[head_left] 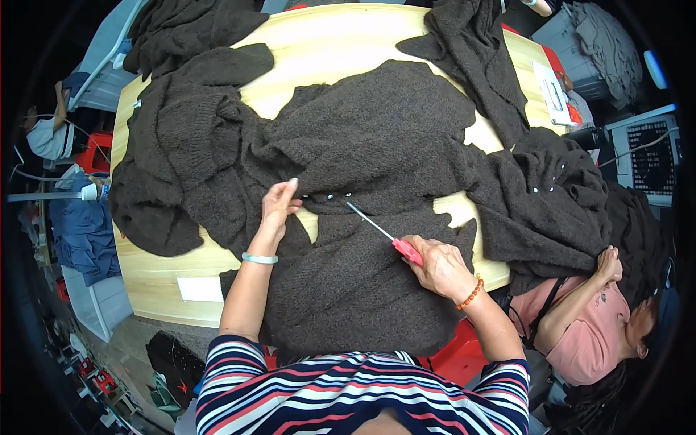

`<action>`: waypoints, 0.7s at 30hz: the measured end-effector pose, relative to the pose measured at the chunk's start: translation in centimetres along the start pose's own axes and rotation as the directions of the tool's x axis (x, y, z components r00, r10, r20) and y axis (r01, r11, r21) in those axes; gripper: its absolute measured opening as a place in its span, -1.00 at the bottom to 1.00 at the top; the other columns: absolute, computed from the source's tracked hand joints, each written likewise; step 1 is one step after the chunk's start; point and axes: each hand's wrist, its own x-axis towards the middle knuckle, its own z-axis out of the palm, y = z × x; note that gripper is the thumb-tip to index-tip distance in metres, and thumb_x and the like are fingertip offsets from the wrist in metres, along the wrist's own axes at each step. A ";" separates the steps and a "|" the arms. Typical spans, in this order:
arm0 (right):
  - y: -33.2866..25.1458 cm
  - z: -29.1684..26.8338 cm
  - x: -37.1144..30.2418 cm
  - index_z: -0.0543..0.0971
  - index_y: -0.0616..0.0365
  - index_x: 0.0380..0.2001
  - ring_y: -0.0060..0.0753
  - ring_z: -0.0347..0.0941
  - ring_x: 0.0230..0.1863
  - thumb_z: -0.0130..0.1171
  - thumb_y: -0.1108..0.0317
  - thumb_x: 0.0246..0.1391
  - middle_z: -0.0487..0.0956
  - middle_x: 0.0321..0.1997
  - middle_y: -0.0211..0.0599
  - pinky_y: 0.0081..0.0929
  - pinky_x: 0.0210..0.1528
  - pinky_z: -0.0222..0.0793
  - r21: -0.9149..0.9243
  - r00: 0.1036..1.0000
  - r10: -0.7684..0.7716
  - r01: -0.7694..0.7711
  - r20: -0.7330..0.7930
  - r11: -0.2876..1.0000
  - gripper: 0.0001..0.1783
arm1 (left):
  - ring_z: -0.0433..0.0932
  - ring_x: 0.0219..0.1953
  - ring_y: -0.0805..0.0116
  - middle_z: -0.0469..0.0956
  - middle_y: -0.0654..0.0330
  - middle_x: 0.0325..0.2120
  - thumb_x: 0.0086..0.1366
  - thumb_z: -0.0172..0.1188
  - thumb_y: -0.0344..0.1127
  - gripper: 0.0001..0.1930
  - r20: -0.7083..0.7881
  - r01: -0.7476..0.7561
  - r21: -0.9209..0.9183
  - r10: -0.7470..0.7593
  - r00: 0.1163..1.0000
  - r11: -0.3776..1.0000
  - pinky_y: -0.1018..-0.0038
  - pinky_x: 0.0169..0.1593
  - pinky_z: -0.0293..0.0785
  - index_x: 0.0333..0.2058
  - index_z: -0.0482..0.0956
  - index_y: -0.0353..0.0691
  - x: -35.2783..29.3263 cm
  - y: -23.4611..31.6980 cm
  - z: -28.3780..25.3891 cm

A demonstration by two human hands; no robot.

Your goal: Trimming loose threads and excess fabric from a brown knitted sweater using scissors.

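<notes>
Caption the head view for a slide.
Right hand holds red-handled tool, tip near small pale fasteners on dark knitwear.

Red handle point(407, 251) partly hidden; tool tip point(349, 204) too small to tell; upper-left garment point(190, 25) cropped.

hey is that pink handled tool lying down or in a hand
Held: the right hand grips its pink handle, the metal shaft pointing toward the shiny studs.

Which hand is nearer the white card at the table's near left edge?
Left. The left hand is beyond the white card and to its right, at the dark knitwear; the right hand, gripping the red-handled tool, is much farther right.
</notes>
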 end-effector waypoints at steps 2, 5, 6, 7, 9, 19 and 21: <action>0.2 -0.1 -0.1 0.47 0.10 -0.07 0.02 0.55 -0.26 0.18 0.34 0.08 0.59 -0.36 -0.04 -0.17 -0.20 0.45 0.023 1.000 -0.003 0.004 -0.030 1.000 -0.68 | 0.53 -0.40 0.54 0.56 0.30 -0.39 0.27 0.27 -0.28 -0.78 0.259 0.143 -0.232 -0.081 0.963 0.962 0.63 -0.34 0.46 -0.15 0.53 -0.17 -0.6 1.1 0.7; -0.5 -0.9 -0.2 0.47 0.10 -0.07 0.02 0.55 -0.26 0.19 0.34 0.07 0.59 -0.35 -0.04 -0.17 -0.20 0.45 0.030 0.999 0.011 -0.010 -0.036 0.999 -0.67 | 0.53 -0.27 0.50 0.58 0.29 -0.27 0.23 0.28 -0.38 -0.82 0.287 0.013 -0.320 0.083 0.954 0.947 0.56 -0.14 0.47 -0.19 0.53 -0.14 -1.1 0.8 1.0; -0.6 -0.9 -0.2 0.47 0.10 -0.07 0.02 0.55 -0.26 0.19 0.34 0.07 0.59 -0.35 -0.04 -0.17 -0.20 0.45 0.030 0.999 0.012 -0.010 -0.038 0.999 -0.67 | 0.53 -0.25 0.49 0.58 0.28 -0.25 0.22 0.28 -0.42 -0.82 0.240 -0.134 -0.336 0.222 0.945 0.932 0.55 -0.08 0.46 -0.20 0.53 -0.15 -1.6 0.8 1.5; -0.7 -0.9 -0.2 0.47 0.10 -0.06 0.03 0.55 -0.26 0.19 0.34 0.07 0.59 -0.35 -0.04 -0.17 -0.20 0.45 0.033 0.999 0.012 -0.011 -0.042 0.999 -0.66 | 0.53 -0.22 0.46 0.58 0.24 -0.23 0.21 0.26 -0.49 -0.76 0.212 -0.191 -0.328 0.270 0.939 0.925 0.53 0.02 0.43 -0.15 0.49 -0.21 -2.0 1.1 2.1; -0.9 -1.0 -0.1 0.47 0.10 -0.06 0.03 0.55 -0.26 0.19 0.34 0.07 0.59 -0.35 -0.04 -0.17 -0.20 0.45 0.035 0.999 0.009 -0.008 -0.048 0.999 -0.66 | 0.55 -0.20 0.42 0.58 0.17 -0.20 0.20 0.25 -0.52 -0.69 0.233 -0.099 -0.375 0.198 0.952 0.922 0.52 0.00 0.46 -0.08 0.44 -0.24 -1.9 1.1 2.7; -1.3 -0.4 0.0 0.49 0.11 -0.10 0.02 0.55 -0.26 0.18 0.36 0.06 0.59 -0.34 -0.03 -0.18 -0.21 0.45 0.032 0.999 -0.042 0.043 -0.032 0.999 -0.70 | 0.56 -0.24 0.37 0.61 0.21 -0.27 0.25 0.23 -0.42 -0.85 0.526 0.506 -0.490 -0.222 0.821 0.709 0.37 -0.17 0.50 -0.20 0.55 -0.18 -3.8 -1.5 2.3; -1.3 -0.4 0.0 0.49 0.11 -0.10 0.02 0.55 -0.26 0.18 0.35 0.07 0.59 -0.35 -0.02 -0.17 -0.21 0.45 0.030 0.999 -0.042 0.043 -0.032 0.999 -0.70 | 0.56 -0.26 0.38 0.62 0.23 -0.30 0.25 0.24 -0.42 -0.90 0.565 0.537 -0.492 -0.217 0.796 0.686 0.39 -0.19 0.48 -0.24 0.58 -0.18 -4.1 -1.2 2.4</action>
